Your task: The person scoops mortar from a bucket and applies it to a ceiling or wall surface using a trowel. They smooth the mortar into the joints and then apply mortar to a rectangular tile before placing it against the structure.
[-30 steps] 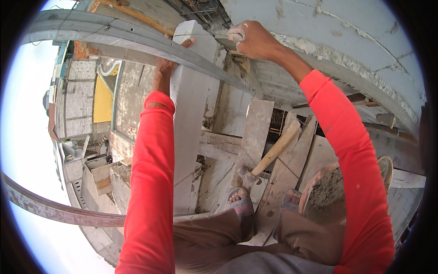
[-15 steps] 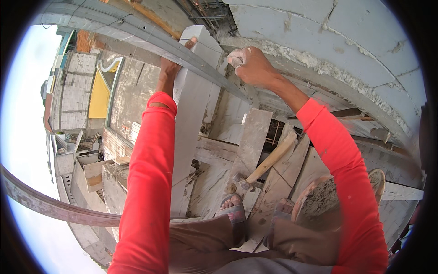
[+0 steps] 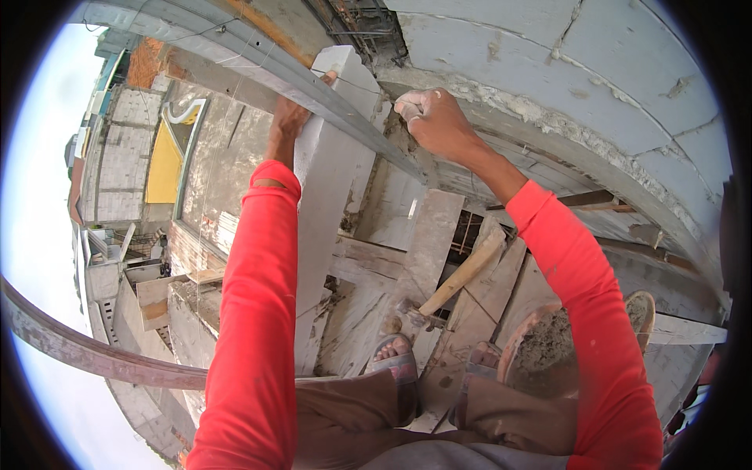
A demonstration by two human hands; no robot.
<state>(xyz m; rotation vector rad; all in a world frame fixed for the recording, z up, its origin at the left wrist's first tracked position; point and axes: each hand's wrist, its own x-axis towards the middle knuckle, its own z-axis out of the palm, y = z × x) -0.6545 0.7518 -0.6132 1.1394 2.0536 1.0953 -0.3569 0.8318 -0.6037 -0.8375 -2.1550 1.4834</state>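
Note:
My left hand grips the edge of a pale masonry block atop a narrow white wall. A grey metal channel crosses in front and hides part of its fingers. To the right of the block, my right hand is closed, its fingertips pinched and whitened with dust. A thin dark line runs over the block toward that hand; whether the fingers hold it cannot be made out.
A wooden-handled hammer lies on planks near my sandalled feet. A tub of wet mortar stands under my right arm. At upper right rises a grey block wall. A curved rail crosses at left, with lower buildings beyond.
My right hand has shifted slightly down and to the right, still closed. My left hand stays at the block. The view has tilted slightly.

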